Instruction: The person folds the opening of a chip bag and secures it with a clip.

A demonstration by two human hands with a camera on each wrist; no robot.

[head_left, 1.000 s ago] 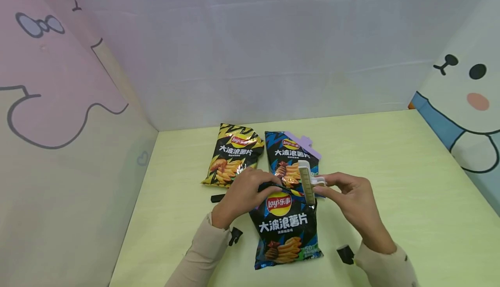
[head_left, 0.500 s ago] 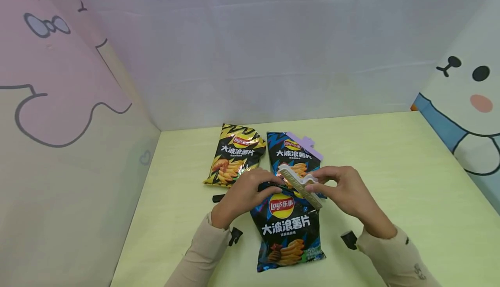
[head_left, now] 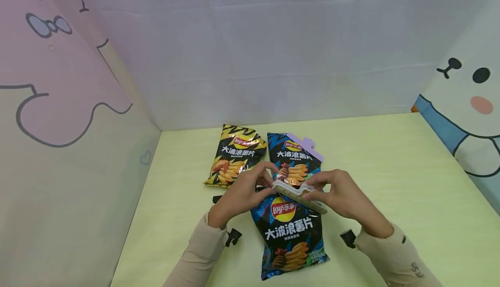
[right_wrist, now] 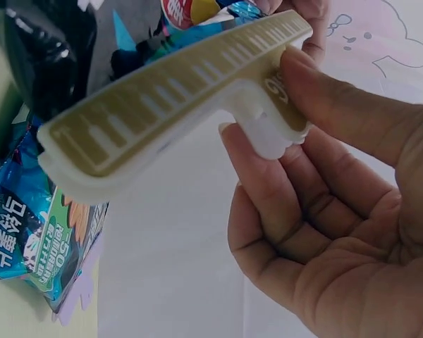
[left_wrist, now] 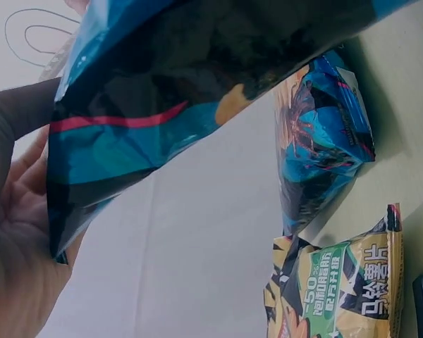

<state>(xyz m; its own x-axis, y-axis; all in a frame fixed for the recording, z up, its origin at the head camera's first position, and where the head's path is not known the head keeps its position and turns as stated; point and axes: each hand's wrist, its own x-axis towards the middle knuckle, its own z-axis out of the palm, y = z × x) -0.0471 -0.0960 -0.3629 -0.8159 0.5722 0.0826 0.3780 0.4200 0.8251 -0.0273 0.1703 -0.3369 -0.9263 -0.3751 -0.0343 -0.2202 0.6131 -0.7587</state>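
Observation:
My left hand pinches the folded top of a black and blue chip bag, which stands nearest to me. A white bag clip with a gold, ruler-like strip is held between the thumb and fingers of my right hand. It lies slantwise across the bag's top edge in the head view, its left end right at the left fingertips. From the right wrist, the clip's handles show between thumb and fingers. The bag's lower side fills the top of the left wrist view.
Behind lie a yellow chip bag and a second blue chip bag, its corner held by a purple clip. A small black object lies left of my left wrist. A pale wall closes off the back.
The clip has turned from nearly upright to a flatter slant and come left over the bag's top edge. The left fingers have shifted, and the bag has moved slightly toward me.

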